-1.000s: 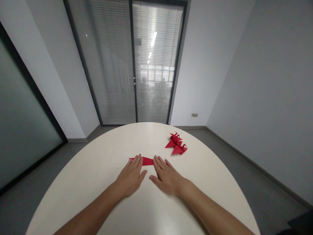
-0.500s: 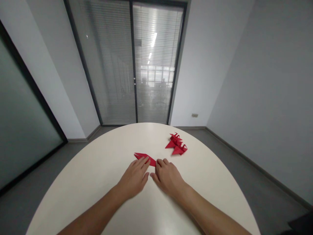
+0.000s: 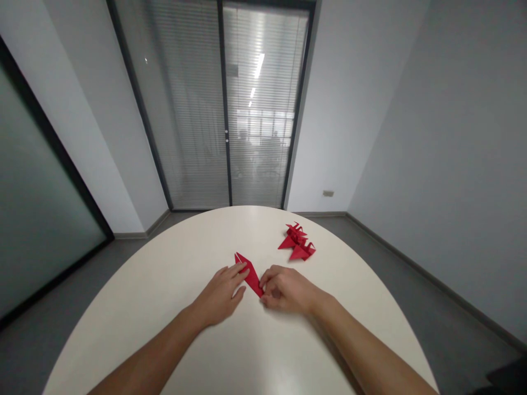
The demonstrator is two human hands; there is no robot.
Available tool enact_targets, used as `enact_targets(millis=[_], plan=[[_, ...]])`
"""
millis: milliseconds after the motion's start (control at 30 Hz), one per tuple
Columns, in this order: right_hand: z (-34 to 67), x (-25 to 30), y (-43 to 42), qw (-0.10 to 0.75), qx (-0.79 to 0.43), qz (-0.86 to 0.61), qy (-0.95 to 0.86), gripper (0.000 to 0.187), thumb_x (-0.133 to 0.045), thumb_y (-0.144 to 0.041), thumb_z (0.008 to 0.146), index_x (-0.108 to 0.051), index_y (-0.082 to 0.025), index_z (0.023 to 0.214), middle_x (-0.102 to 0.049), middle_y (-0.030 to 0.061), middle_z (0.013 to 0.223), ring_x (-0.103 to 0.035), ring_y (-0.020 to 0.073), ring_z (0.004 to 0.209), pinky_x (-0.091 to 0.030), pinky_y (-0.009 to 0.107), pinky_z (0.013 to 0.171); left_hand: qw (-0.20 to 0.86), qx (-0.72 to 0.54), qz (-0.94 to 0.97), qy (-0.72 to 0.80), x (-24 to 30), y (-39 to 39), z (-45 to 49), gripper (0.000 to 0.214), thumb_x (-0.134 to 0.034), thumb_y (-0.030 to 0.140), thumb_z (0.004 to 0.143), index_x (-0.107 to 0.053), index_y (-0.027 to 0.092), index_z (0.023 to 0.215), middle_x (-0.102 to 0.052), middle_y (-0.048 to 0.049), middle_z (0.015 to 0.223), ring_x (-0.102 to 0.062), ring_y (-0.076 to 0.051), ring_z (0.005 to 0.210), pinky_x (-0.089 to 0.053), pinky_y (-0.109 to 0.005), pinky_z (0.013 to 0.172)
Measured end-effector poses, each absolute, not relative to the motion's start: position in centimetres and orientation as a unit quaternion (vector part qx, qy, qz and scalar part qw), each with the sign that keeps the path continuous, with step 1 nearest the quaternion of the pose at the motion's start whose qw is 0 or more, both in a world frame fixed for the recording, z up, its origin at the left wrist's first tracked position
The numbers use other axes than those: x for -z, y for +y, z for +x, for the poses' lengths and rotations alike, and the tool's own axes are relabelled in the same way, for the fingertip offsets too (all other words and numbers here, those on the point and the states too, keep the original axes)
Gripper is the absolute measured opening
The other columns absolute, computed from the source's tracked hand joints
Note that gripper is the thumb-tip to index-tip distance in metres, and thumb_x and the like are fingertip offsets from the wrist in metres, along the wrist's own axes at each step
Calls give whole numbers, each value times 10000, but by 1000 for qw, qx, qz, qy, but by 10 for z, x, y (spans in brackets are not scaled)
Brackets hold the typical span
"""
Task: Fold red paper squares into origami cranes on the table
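Note:
A narrow folded piece of red paper (image 3: 248,271) lies on the round white table (image 3: 173,274), pointing away and to the left. My left hand (image 3: 222,291) rests flat beside it, with its fingertips stretched onto the paper's upper left side. My right hand (image 3: 286,289) is curled, pinching the paper's near end between thumb and fingers. Farther back on the right sit a few finished red paper cranes (image 3: 297,242), apart from both hands.
The table's far edge curves in front of a glass door with blinds (image 3: 224,109). Grey floor and walls surround the table, and a frosted glass panel (image 3: 33,208) stands on the left.
The red paper has turned from lying sideways to pointing away at an angle. My right hand went from flat to a curled pinch on its near end; my left hand shifted slightly right.

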State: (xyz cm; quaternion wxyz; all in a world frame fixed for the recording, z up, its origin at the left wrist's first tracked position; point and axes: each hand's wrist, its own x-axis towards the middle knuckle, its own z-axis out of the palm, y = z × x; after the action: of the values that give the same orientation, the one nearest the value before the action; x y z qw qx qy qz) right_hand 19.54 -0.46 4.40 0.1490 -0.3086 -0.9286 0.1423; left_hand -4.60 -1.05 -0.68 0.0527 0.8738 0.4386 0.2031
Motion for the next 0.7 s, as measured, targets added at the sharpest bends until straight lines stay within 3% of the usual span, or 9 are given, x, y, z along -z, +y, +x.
enact_targets(millis=[100,200,300,367,500,700], plan=[[199,-43,-2,143,-165,-279,-935,92,-707,-230,766,-744,-213,684,-759,26,969,-668,185,888,-470,250,741,43,-202,875,437,8,-9,-47,434,-474,241,964,-545,192,1389,-517,-122,1472,-484,-271,1343,-389,-484,1133],[201,-43,-2,128,-169,-275,-938,151,-687,-227,773,-723,-209,627,-759,18,793,-672,173,770,-457,253,708,43,-196,880,431,9,-9,-49,446,-478,251,965,-527,197,1405,-512,-119,1477,-470,-274,1355,-385,-491,1135],[202,-44,-2,129,-139,-303,-934,146,-648,-220,803,-739,-200,690,-744,30,729,-659,173,711,-448,262,692,51,-190,884,424,7,-11,-50,456,-475,254,969,-503,210,1423,-499,-109,1491,-445,-274,1376,-371,-513,1140],[202,-45,-2,148,-114,-322,-928,159,-610,-194,824,-762,-196,869,-760,52,846,-670,191,796,-464,273,743,58,-192,888,414,5,-12,-50,448,-479,244,967,-512,228,1414,-507,-98,1484,-448,-273,1371,-365,-521,1142],[202,-40,1,178,-119,-303,-928,394,-588,-135,816,-685,-199,1192,-726,80,1126,-642,219,1052,-474,315,936,72,-213,893,391,-3,-15,-49,443,-505,198,944,-551,271,1378,-561,-82,1403,-511,-251,1292,-414,-471,1109],[199,-26,4,199,-125,-296,-926,356,-582,-147,859,-692,-202,1192,-708,79,1171,-619,217,1105,-473,331,988,71,-234,886,395,0,-14,-46,366,-561,206,919,-629,256,1275,-622,-69,1324,-573,-241,1216,-451,-438,1077]])
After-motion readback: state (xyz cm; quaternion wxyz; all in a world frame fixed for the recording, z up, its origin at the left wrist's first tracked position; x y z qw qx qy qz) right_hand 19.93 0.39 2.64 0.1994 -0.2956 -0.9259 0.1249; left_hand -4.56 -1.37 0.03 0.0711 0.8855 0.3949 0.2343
